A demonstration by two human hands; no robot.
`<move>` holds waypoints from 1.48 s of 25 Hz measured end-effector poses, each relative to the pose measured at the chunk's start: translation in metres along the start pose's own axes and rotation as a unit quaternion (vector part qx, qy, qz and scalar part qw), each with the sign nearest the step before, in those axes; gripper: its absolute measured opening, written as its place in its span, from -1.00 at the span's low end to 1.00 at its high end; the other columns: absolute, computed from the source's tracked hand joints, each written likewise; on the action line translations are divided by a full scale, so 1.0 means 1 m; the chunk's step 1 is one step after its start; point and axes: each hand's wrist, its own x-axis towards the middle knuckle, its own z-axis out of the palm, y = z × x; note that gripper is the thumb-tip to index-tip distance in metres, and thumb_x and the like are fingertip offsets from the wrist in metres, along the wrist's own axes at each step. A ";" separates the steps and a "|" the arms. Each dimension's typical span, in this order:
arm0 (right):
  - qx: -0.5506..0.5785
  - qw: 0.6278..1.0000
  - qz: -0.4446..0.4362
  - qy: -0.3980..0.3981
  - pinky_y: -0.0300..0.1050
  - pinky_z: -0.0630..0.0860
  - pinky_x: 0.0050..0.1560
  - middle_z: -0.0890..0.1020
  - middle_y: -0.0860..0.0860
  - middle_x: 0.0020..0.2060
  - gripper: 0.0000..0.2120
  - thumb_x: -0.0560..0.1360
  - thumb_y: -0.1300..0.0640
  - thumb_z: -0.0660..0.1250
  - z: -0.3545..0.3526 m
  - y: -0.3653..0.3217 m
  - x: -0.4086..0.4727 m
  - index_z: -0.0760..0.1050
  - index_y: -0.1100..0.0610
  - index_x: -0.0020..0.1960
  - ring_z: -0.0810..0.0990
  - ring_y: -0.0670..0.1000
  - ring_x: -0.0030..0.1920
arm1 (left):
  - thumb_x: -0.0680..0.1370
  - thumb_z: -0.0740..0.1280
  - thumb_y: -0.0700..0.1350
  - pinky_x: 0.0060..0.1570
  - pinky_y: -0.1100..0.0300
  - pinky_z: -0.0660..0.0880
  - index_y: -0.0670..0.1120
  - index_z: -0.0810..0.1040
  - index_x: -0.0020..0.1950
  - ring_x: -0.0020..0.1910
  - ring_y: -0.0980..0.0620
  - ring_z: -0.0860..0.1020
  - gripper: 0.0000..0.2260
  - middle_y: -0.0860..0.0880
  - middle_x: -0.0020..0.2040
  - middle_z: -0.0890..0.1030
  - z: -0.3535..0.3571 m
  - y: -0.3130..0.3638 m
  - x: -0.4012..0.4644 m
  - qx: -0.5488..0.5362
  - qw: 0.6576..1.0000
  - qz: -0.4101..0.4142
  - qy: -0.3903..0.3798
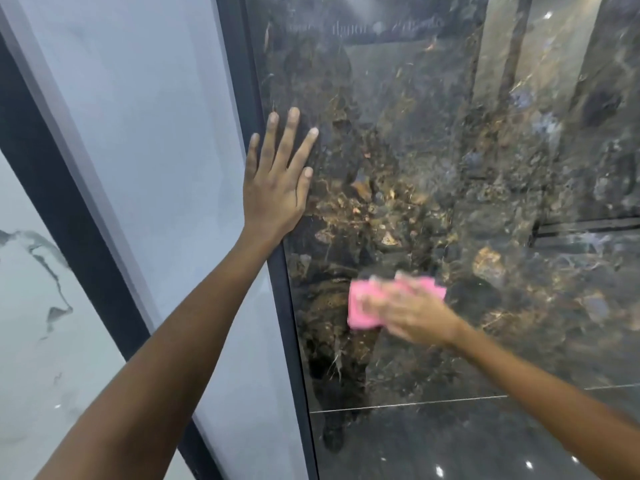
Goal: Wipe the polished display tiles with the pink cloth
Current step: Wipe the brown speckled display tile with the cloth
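head view: a tall dark tile [450, 150] with a polished face, black marble veined in gold and brown, fills the right and middle of the frame. its glossy surface carries blurred reflections of a room and small bright light spots. a dark frame edge [263, 140] runs along its left side, from the top down to the bottom of the picture.

the left hand [277, 188] lies flat against the left margin of the dark tile, straddling the frame edge, its fingers [291, 133] straight and spread, pointing up and holding nothing. the bare left forearm reaches in from the lower left corner.

the right hand [408, 311] is lower and to the right, motion-blurred, laid over the pink cloth [363, 306] against the tile's face. its fingers look extended across the cloth rather than wrapped round it, though the blur keeps me from telling for sure. the cloth shows as a folded pink patch sticking out to the left of and above the hand, low on the dark tile and right of the frame edge.

left of the frame edge stands a pale grey tile [156, 150], plain and smooth. further left, past another dark strip, a white tile [38, 306] shows grey veining.
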 end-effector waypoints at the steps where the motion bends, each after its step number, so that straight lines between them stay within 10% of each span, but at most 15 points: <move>1: 0.004 0.993 0.097 0.073 0.13 -0.08 0.51 0.11 0.01 0.55 -0.36 0.42 0.08 0.44 -0.023 0.034 0.030 0.29 0.01 0.45 0.09 0.13 0.52 | 0.68 0.02 -0.07 0.51 -0.12 0.05 -0.01 0.20 0.57 0.55 -0.17 0.13 -0.57 -0.13 0.56 0.20 -0.001 0.000 0.000 -0.003 1.000 0.000 -0.001; 5: 0.038 0.882 0.407 0.236 0.24 0.06 0.46 0.15 0.00 0.50 -0.43 0.49 0.08 0.32 -0.046 0.065 0.124 0.25 0.01 0.46 0.06 0.15 0.52 | 0.68 0.03 -0.08 0.50 -0.12 0.05 -0.02 0.22 0.56 0.54 -0.18 0.15 -0.58 -0.13 0.55 0.22 -0.002 -0.001 0.002 -0.012 1.000 -0.001 0.003; 8: 0.055 0.997 0.045 0.018 0.27 0.17 0.45 0.17 0.03 0.52 -0.38 0.43 0.18 0.38 0.026 -0.059 0.082 0.31 0.04 0.46 -0.01 0.13 0.54 | 0.68 0.03 -0.07 0.50 -0.13 0.07 -0.02 0.23 0.56 0.54 -0.18 0.15 -0.58 -0.13 0.55 0.23 -0.003 -0.001 0.000 -0.010 1.000 0.009 -0.004; 11: 0.037 0.980 -0.132 -0.143 0.14 -0.17 0.52 0.13 -0.07 0.53 -0.14 0.28 0.19 0.53 0.043 -0.104 0.018 0.23 0.01 0.49 -0.05 0.05 0.54 | 0.68 0.01 -0.06 0.49 -0.15 0.09 -0.03 0.25 0.56 0.54 -0.19 0.15 -0.57 -0.14 0.55 0.23 -0.005 -0.003 0.003 -0.021 1.000 0.008 -0.009; 15: 0.045 0.987 0.146 0.046 0.09 0.01 0.49 0.19 -0.07 0.50 -0.40 0.46 0.14 0.39 -0.014 0.010 0.022 0.28 -0.02 0.45 0.12 0.05 0.51 | 0.65 0.12 -0.11 0.50 -0.11 0.01 -0.07 0.28 0.53 0.53 -0.16 0.14 -0.58 -0.15 0.53 0.27 0.003 0.007 -0.036 -0.077 0.996 0.037 0.008; 19: 0.025 0.809 0.558 0.182 0.19 -0.07 0.47 0.02 0.05 0.55 -0.44 0.62 -0.07 0.15 -0.019 0.039 0.015 0.07 -0.02 0.55 -0.03 0.12 0.54 | 0.65 0.09 -0.08 0.51 -0.03 -0.08 -0.01 0.17 0.56 0.58 -0.07 0.00 -0.55 -0.09 0.54 0.23 0.031 0.032 -0.126 -0.048 0.998 0.046 -0.021; 22: 0.008 0.963 0.269 -0.019 0.22 -0.20 0.46 -0.19 -0.06 0.56 -0.40 0.62 -0.01 0.03 0.045 -0.081 -0.052 -0.18 -0.05 0.58 -0.19 0.12 0.55 | 0.66 0.08 -0.05 0.49 -0.04 -0.07 0.00 0.11 0.57 0.53 -0.13 0.12 -0.54 -0.07 0.52 0.25 0.046 0.030 -0.139 0.013 0.998 0.058 0.002; 24: -0.048 0.987 0.009 -0.156 0.23 -0.21 0.48 -0.20 -0.04 0.56 -0.13 0.44 0.15 0.25 0.058 -0.112 -0.093 -0.20 0.01 0.58 -0.18 0.13 0.55 | 0.66 0.08 -0.05 0.48 -0.05 -0.07 0.00 0.09 0.56 0.48 -0.14 0.18 -0.54 -0.07 0.51 0.25 0.046 0.031 -0.137 0.012 0.999 0.051 0.008; 26: -0.055 0.990 0.014 -0.128 0.24 -0.17 0.47 -0.18 -0.03 0.56 -0.07 0.39 0.16 0.33 0.053 -0.102 -0.071 -0.17 0.00 0.58 -0.16 0.11 0.55 | 0.66 0.06 -0.05 0.48 -0.05 -0.08 -0.01 0.08 0.56 0.47 -0.15 0.18 -0.54 -0.07 0.51 0.21 0.047 0.032 -0.141 0.012 0.998 0.054 0.017; 30: 0.066 0.919 0.378 0.092 0.22 -0.13 0.47 -0.14 -0.07 0.56 -0.42 0.61 0.02 0.20 0.034 -0.074 0.048 0.03 -0.03 0.55 -0.16 0.10 0.55 | 0.68 -0.11 0.01 0.48 -0.03 -0.03 -0.03 0.24 0.54 0.50 -0.14 0.19 -0.55 -0.08 0.49 0.31 0.047 0.032 -0.139 -0.015 0.999 0.040 0.008; 33: -0.027 0.996 0.085 -0.022 0.32 -0.23 0.46 -0.11 0.00 0.56 -0.29 0.41 0.10 0.39 0.069 -0.124 0.029 0.22 -0.02 0.51 -0.07 0.19 0.54 | 0.67 -0.13 0.00 0.48 -0.03 -0.02 -0.03 0.29 0.51 0.48 -0.15 0.22 -0.54 -0.10 0.47 0.39 0.045 0.032 -0.138 -0.017 0.999 0.042 -0.001; 35: -0.022 0.975 -0.148 -0.167 0.28 -0.35 0.45 0.04 -0.10 0.51 -0.15 0.18 0.12 0.57 0.078 -0.151 -0.015 0.37 -0.07 0.42 0.12 0.09 0.50 | 0.66 -0.05 -0.04 0.48 -0.03 -0.04 -0.03 0.27 0.52 0.47 -0.15 0.21 -0.57 -0.10 0.47 0.38 0.044 0.032 -0.139 -0.004 0.999 0.045 -0.001; 37: -0.034 0.979 -0.135 -0.150 0.25 -0.30 0.47 0.07 -0.11 0.50 -0.09 0.16 0.13 0.60 0.074 -0.151 -0.026 0.30 -0.04 0.44 0.09 0.10 0.52 | 0.66 -0.03 -0.04 0.50 -0.02 -0.06 -0.02 0.25 0.54 0.51 -0.12 0.16 -0.56 -0.08 0.49 0.35 0.046 0.031 -0.142 -0.005 0.999 0.044 0.002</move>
